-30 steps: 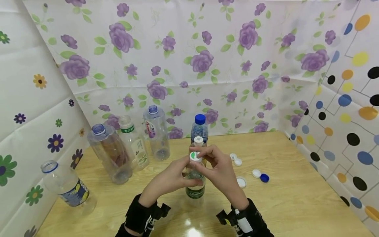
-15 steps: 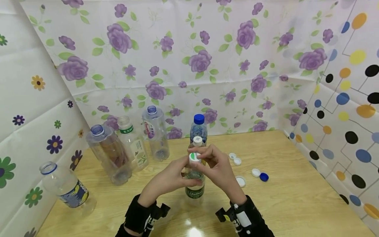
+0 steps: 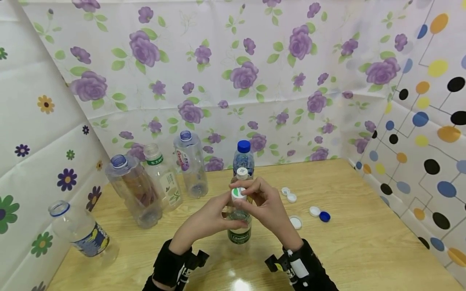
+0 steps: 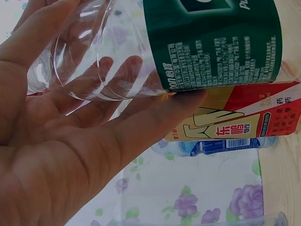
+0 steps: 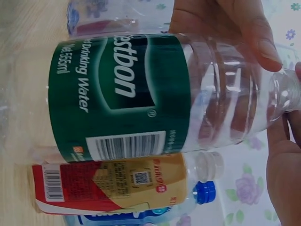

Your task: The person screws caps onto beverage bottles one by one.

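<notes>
The left hand (image 3: 207, 218) curves its fingers around a clear plastic green-labelled bottle (image 3: 239, 237) standing upright on the pale wooden table (image 3: 346, 250), while the right hand (image 3: 265, 207) pinches the round white-and-green cap (image 3: 237, 193) between thumb and finger.

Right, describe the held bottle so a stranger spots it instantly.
Over the wooden table, find the left hand and right hand. Between them is a clear bottle; unlike the red-and-yellow bottle behind, its wide label is dark green.
</notes>
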Available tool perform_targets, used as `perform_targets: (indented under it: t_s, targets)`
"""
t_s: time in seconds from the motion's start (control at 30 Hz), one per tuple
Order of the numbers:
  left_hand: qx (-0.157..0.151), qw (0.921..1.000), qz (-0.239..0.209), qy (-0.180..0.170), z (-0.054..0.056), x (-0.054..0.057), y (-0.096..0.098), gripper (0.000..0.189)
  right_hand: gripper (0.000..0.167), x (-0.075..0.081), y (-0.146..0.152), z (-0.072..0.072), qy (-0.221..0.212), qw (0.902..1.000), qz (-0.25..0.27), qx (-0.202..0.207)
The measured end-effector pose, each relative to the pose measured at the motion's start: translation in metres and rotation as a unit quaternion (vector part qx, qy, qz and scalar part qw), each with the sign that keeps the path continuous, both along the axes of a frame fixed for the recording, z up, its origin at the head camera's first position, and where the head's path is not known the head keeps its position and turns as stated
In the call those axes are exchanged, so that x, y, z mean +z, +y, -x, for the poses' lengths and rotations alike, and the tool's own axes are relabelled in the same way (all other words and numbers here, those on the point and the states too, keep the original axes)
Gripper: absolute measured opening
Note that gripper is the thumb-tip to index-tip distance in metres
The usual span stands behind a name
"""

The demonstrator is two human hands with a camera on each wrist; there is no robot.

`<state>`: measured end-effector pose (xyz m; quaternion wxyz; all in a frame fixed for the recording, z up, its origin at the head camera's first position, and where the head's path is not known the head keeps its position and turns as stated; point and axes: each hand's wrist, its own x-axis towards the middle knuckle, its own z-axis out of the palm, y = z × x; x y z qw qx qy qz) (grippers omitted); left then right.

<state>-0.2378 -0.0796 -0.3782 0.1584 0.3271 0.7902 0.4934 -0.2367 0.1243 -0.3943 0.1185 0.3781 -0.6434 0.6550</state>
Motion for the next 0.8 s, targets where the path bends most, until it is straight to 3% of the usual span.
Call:
perform_targets:
  t_s: [0.37, 0.67, 0.8]
  targets:
    - [-0.011, 0.9998, -0.003, 0.017, 0.001, -0.001, 0.001, 0.079, 0.019, 0.012, 0.008, 0.000, 0.042, 0.9977, -0.052, 0.012]
    - [-0.008, 1.0000, -0.003, 0.004, 0.001, 0.000, 0.000, 0.078, 0.019, 0.025, 0.010, -0.001, -0.018, 0.9954, -0.094, -0.007]
    - [-0.009, 0.9999, -0.008, -0.001, 0.001, -0.001, 0.000, 0.075, 0.021, 0.032, 0.009, -0.005, -0.019, 0.9934, -0.110, -0.023]
